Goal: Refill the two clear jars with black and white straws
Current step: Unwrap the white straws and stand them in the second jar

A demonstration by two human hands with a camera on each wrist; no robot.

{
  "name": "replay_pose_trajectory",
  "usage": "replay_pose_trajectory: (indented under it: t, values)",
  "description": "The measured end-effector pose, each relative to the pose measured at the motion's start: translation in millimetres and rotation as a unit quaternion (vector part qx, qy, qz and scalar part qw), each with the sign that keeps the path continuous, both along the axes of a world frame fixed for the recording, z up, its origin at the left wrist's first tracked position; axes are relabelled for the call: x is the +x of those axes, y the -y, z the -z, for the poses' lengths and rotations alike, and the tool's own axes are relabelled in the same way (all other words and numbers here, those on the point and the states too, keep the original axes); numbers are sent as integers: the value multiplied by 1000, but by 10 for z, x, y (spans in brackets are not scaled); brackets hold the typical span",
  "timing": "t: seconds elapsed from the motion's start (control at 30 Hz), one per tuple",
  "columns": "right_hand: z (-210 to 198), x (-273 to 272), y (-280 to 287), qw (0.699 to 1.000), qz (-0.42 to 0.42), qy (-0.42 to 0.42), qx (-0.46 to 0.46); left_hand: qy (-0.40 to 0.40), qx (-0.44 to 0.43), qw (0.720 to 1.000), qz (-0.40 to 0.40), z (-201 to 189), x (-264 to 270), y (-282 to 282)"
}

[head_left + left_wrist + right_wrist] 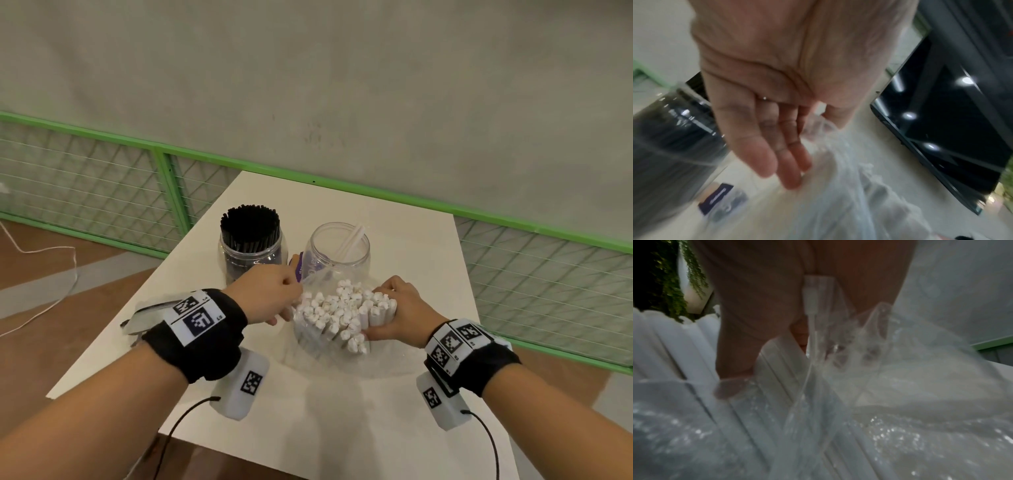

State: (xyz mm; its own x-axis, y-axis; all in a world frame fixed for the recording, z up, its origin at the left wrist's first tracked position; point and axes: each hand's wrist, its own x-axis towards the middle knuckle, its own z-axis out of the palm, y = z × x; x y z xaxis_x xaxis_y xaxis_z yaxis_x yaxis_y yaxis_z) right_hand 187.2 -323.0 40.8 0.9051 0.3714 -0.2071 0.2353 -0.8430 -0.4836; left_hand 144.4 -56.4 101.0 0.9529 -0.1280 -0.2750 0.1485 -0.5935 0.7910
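Left hand (265, 291): pinched the clear bag (310, 281) by its rim; only the left wrist view showed the other fingers (764, 154) straight.
Right hand (394, 310): clasped the bundle of white straws (342, 315) at the bag's mouth.
Jars: head view alone showed the black-straw jar (251, 245) full and the second jar (337, 248) holding few white straws, both behind the bag on the table (428, 274).
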Motion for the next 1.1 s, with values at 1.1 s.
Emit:
replay_pose_trajectory:
  t: [1.1]
  values:
    - [106, -38, -23, 998, 13, -11, 68, 315, 66, 942, 94, 347, -294, 152]
